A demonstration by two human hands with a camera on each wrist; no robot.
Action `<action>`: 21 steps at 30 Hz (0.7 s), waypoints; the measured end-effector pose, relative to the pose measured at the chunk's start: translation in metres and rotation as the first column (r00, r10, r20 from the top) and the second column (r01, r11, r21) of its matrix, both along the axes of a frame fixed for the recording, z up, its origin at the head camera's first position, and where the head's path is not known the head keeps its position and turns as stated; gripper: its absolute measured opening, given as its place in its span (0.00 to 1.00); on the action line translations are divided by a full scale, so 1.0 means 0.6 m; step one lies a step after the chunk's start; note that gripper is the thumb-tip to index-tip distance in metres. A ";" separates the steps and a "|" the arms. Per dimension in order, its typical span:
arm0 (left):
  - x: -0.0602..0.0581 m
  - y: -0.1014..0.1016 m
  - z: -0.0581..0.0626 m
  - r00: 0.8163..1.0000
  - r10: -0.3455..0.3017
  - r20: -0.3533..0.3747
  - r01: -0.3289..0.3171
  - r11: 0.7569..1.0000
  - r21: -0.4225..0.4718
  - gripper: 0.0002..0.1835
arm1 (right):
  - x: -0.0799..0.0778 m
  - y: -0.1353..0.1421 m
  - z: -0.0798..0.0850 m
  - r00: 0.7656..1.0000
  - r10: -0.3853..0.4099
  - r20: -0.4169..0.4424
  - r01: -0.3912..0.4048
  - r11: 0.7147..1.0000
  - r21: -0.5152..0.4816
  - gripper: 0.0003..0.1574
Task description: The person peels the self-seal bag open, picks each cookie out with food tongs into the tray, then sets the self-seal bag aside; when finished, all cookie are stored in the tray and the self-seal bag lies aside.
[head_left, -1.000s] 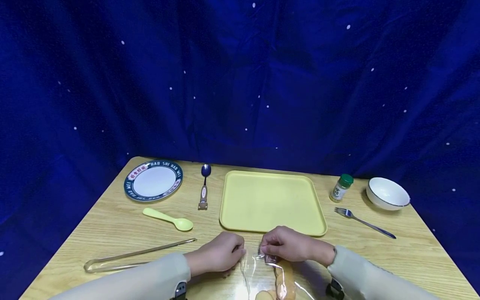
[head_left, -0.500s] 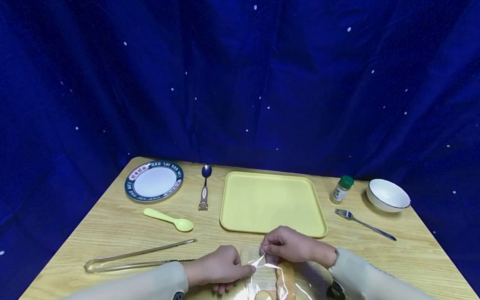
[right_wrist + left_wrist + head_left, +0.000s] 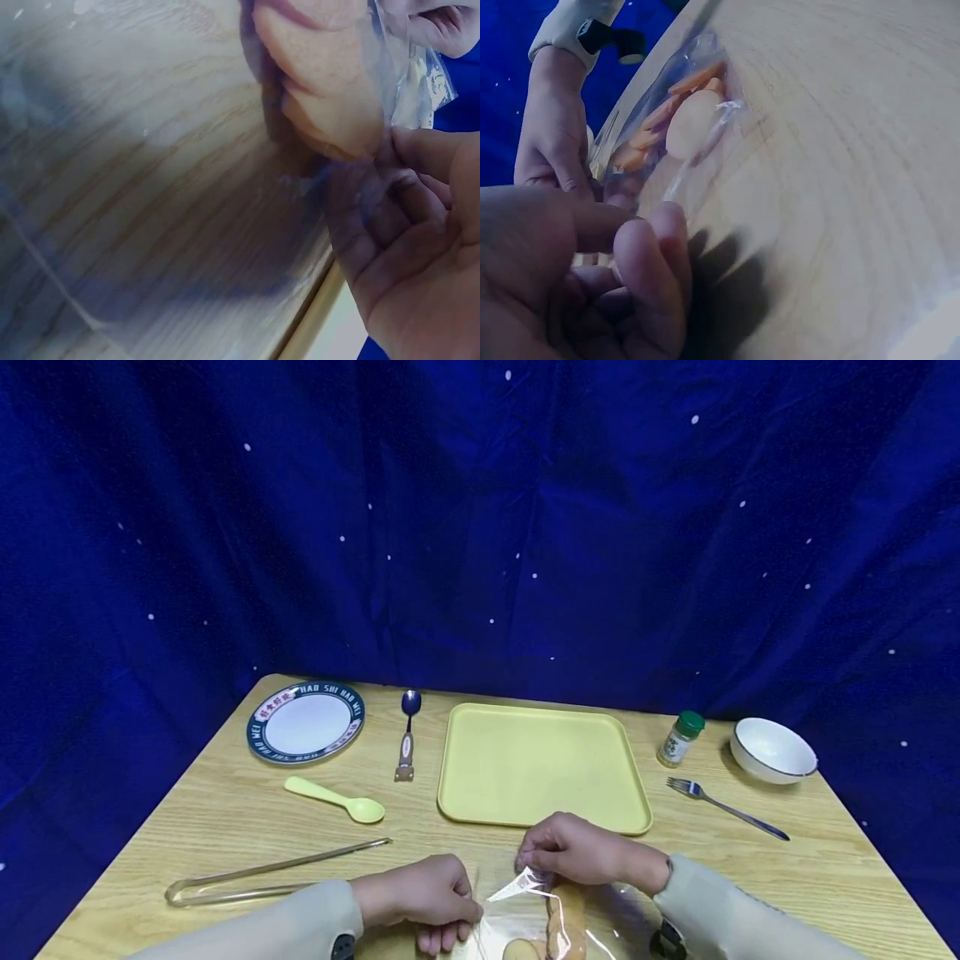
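Observation:
A clear plastic bag (image 3: 517, 887) lies at the front of the table, with orange-brown bread (image 3: 567, 917) and a paler round piece (image 3: 694, 124) inside it. My right hand (image 3: 576, 852) pinches the bag's far edge between thumb and fingers, just in front of the yellow tray (image 3: 543, 768). On the other side, my left hand (image 3: 431, 897) pinches the bag's left edge with thumb and forefinger, the other fingers curled below. In the right wrist view the bread (image 3: 330, 82) shows through the film beside the right fingertips. The bag's near end is cut off in the head view.
Metal tongs (image 3: 277, 867) lie left of the left forearm. Beyond are a light-yellow spoon (image 3: 337, 799), a dark-handled spoon (image 3: 407, 735) and a blue-rimmed plate (image 3: 306, 722). At right stand a green-capped shaker (image 3: 681, 739), a fork (image 3: 727, 807) and a white bowl (image 3: 774, 750).
The left hand reached right across the bag's edge, then drew back left and nearer, pulling the film. The right hand has kept its place and its pinch.

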State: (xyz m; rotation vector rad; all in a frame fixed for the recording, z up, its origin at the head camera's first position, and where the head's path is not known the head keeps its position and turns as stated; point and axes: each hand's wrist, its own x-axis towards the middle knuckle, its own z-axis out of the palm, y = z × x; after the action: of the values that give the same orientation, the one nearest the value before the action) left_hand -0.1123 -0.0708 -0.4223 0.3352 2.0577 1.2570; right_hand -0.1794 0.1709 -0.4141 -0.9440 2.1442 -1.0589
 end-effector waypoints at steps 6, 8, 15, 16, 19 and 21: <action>0.010 0.008 0.002 1.000 -0.002 0.008 0.003 1.000 -0.022 0.22 | 0.000 0.005 0.005 1.000 -0.012 -0.020 0.013 1.000 0.017 0.11; 0.015 0.012 0.003 1.000 -0.006 -0.010 0.006 0.999 -0.037 0.18 | 0.000 0.011 0.007 1.000 0.001 -0.031 -0.001 1.000 0.025 0.11; 0.021 0.016 0.001 1.000 0.007 -0.026 -0.008 0.999 -0.036 0.12 | 0.000 0.051 0.011 0.998 0.037 0.048 -0.038 0.999 0.017 0.14; 0.021 0.015 0.001 1.000 0.005 -0.022 -0.006 1.000 -0.028 0.11 | 0.000 0.057 0.010 0.997 0.038 0.061 -0.040 0.999 0.018 0.14; 0.021 0.014 -0.001 1.000 -0.001 -0.026 0.001 1.000 -0.012 0.10 | 0.000 0.070 0.007 0.996 0.040 0.079 -0.042 0.999 0.022 0.14; 0.021 0.012 -0.001 1.000 -0.008 -0.029 0.008 1.000 -0.018 0.10 | -0.001 0.074 0.004 0.996 0.033 0.078 -0.035 0.999 0.024 0.13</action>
State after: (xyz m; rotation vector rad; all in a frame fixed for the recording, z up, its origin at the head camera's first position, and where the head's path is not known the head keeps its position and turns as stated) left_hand -0.0999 -0.0637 -0.4230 0.3555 2.0891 1.2353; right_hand -0.1798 0.2151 -0.4114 -0.9094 2.0666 -1.0324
